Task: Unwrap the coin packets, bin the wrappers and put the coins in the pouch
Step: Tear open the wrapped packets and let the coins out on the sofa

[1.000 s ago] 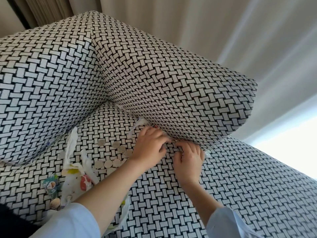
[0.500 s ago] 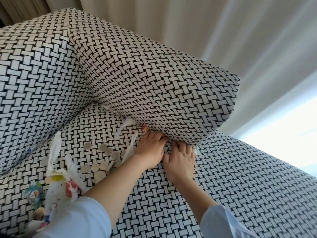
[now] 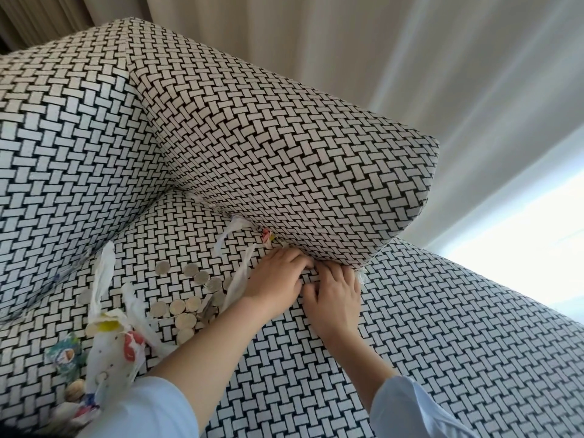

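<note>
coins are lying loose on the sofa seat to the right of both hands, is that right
No: the coins lie loose on the sofa seat to the left of the left hand and right hand, not the right, as the head view shows.

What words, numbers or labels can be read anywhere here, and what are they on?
No text here can be read.
On the coins: faces too small and blurred to read.
On the white printed bag: coloured pictures only, no legible writing.
On the round colourful packet: a picture; any lettering is too blurred.
On the sofa: woven pattern only, no label visible.
</note>
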Available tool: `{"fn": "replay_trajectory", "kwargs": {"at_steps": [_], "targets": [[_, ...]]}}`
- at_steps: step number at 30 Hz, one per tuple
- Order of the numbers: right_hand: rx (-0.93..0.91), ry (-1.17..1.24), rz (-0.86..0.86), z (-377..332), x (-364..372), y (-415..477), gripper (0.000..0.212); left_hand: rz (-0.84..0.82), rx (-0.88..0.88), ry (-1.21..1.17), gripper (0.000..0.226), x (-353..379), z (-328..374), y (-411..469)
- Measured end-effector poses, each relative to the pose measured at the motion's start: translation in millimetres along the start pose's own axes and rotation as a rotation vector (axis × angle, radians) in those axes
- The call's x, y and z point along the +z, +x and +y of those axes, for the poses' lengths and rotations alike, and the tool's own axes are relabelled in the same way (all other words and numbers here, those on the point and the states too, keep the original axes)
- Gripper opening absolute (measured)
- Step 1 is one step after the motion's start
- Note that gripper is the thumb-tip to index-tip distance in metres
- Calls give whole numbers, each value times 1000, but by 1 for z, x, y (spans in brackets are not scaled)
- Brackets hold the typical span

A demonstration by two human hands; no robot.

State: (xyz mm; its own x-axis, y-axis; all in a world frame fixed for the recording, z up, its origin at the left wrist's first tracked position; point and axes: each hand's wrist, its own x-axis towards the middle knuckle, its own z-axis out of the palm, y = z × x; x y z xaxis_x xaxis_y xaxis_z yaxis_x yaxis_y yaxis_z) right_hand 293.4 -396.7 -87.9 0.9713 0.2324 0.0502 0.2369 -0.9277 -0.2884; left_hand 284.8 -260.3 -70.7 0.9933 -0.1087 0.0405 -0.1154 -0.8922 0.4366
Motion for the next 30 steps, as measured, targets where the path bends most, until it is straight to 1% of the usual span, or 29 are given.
{"fn": "replay_trajectory", "kwargs": {"at_steps": [3,5,7,9,10,11,13,15,16,19,23,27,30], "targets": [[-26,90,68,5,-4,-4,44,19,61,-20,23,-8,1,-9],[-107,253,171,9,-4,-11,35,27,108,-14,26,-14,1,-17],[-173,443,259,9,-3,-18,31,25,84,-48,31,-17,0,-22],[-155,551,320,8,-4,-23,27,49,33,-105,34,-17,1,-21],[-131,563,337,9,-5,-24,26,64,21,-124,33,-16,2,-19],[-100,542,339,11,-6,-23,26,70,22,-124,31,-13,4,-16],[14,424,292,18,-8,-21,26,36,27,-72,28,-5,7,-7],[152,286,214,26,-9,-16,27,-24,5,8,33,4,10,2],[190,225,180,29,-10,-14,30,-39,-4,59,36,8,12,5],[175,90,112,34,-11,-13,39,-41,-13,206,44,17,15,9],[142,-37,40,33,-11,-13,45,-72,-31,274,48,18,19,16],[148,-71,-45,31,-14,-2,37,-90,-23,310,46,17,22,21],[195,-78,-81,27,-20,9,33,-73,-17,301,46,18,20,17]]}}
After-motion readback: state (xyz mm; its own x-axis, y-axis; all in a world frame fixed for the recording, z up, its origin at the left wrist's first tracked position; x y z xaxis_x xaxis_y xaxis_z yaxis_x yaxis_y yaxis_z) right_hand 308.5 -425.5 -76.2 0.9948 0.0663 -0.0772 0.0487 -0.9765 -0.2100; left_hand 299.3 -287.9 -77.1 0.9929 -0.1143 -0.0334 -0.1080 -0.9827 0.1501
